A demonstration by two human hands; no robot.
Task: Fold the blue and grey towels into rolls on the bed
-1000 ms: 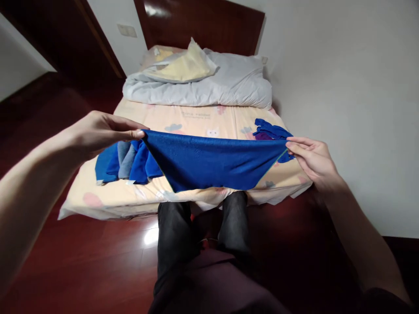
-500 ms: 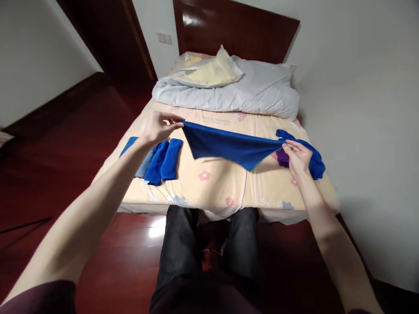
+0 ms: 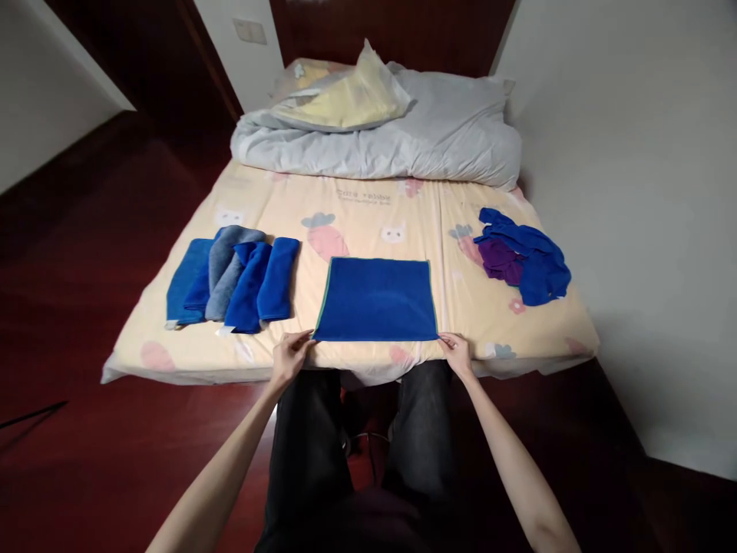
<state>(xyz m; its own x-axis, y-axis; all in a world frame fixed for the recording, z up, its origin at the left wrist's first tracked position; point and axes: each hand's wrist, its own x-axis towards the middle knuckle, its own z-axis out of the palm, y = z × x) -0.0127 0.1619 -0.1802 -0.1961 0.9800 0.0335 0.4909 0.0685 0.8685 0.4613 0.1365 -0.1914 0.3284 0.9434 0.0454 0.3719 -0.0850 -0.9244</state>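
Note:
A blue cloth (image 3: 377,299) lies spread flat on the bed, a rectangle with thin green edging down its sides. My left hand (image 3: 292,355) pinches its near left corner between thumb and fingers. The near right corner is pinched by my right hand (image 3: 457,352). Left of the cloth, several folded blue towels (image 3: 279,278) and a grey-blue one (image 3: 223,276) lie overlapping in a row. To the right is a crumpled heap of blue cloths (image 3: 541,265) with a purple cloth (image 3: 500,261) among them.
The bed (image 3: 368,223) has a pale yellow sheet with carrot and flower prints. A rolled grey quilt (image 3: 368,153) and a clear bag with something yellow (image 3: 351,100) lie at its far end. A white wall (image 3: 645,192) stands close on the right.
The blue cloth, held stretched in the air before, now lies flat on the bed. Both hands have come down towards the near edge and closer together, still holding its corners.

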